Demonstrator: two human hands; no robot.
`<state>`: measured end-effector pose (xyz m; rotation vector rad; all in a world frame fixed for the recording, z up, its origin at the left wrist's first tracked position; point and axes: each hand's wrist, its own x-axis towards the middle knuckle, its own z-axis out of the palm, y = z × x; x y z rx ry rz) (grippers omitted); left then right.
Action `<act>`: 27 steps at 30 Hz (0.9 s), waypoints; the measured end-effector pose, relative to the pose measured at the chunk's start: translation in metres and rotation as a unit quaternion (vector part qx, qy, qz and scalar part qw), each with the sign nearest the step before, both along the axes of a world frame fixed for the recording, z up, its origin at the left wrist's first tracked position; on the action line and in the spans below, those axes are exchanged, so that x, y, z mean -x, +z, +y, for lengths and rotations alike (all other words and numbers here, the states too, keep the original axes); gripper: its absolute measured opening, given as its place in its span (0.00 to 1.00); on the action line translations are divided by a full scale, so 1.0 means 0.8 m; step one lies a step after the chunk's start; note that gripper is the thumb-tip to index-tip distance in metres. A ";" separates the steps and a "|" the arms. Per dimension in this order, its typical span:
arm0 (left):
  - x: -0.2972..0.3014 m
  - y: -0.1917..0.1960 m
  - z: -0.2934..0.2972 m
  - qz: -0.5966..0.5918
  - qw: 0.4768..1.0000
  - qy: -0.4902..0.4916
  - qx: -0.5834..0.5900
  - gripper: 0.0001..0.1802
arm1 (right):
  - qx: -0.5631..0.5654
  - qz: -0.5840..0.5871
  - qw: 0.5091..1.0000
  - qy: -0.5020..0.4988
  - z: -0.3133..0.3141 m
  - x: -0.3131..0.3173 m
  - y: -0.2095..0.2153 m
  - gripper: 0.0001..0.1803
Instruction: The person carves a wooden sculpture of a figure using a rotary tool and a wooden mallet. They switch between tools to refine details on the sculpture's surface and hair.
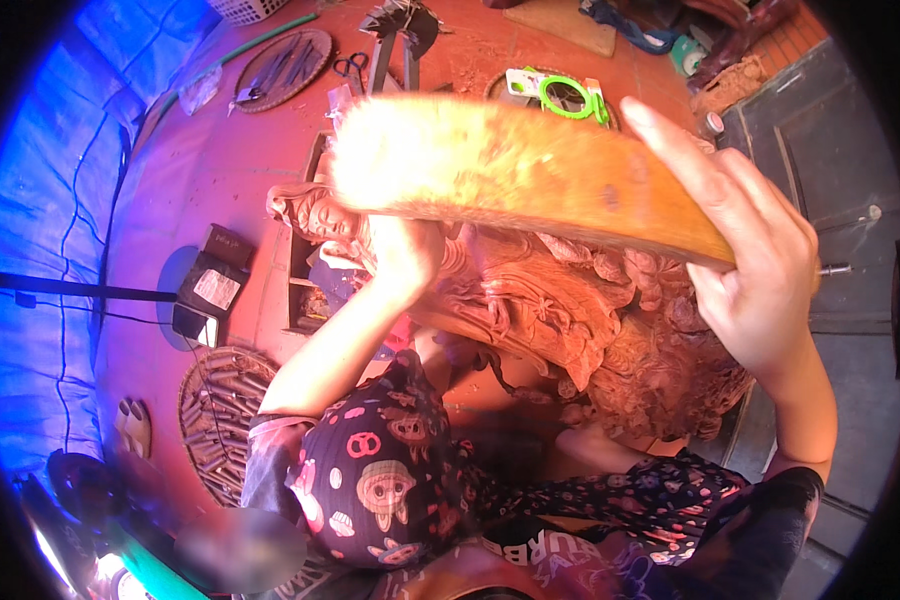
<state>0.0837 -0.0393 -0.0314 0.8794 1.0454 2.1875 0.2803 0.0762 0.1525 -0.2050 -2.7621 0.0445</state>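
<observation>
A long, thick wooden mallet (530, 175) is raised across the middle of the view, its left end washed out by bright light. My right hand (760, 240) grips its right end, index finger stretched along the far side. Below it lies a reddish carved wooden statue (540, 300), its head (320, 215) to the left and a rough, knotted base (660, 375) to the right. My left hand (410, 255) rests by the statue just below its head. The mallet covers its fingers, so whatever they may hold is hidden.
A round basket of several chisels (225, 420) stands at lower left, another tool basket (285, 70) at far left. Dark boxes (210, 285) sit left of the statue. Beyond the mallet are scissors (350, 66) and a green-rimmed magnifier (567, 97). A grey door panel (840, 180) is at right.
</observation>
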 end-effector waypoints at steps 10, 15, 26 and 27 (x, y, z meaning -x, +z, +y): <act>0.000 -0.034 -0.024 0.420 0.879 0.221 0.050 0.11 | -0.065 -0.010 0.998 0.018 0.005 -0.011 -0.008 0.39; 0.010 -0.046 -0.024 0.621 0.692 0.357 0.088 0.06 | -0.089 -0.009 0.996 0.021 0.019 -0.016 -0.022 0.39; -0.089 0.068 0.042 0.323 0.943 0.022 -0.076 0.21 | 0.193 0.148 0.933 -0.265 0.075 -0.047 -0.085 0.21; -0.089 0.064 0.049 0.305 0.944 0.064 -0.112 0.20 | 0.212 0.149 0.933 -0.249 0.080 -0.049 -0.090 0.19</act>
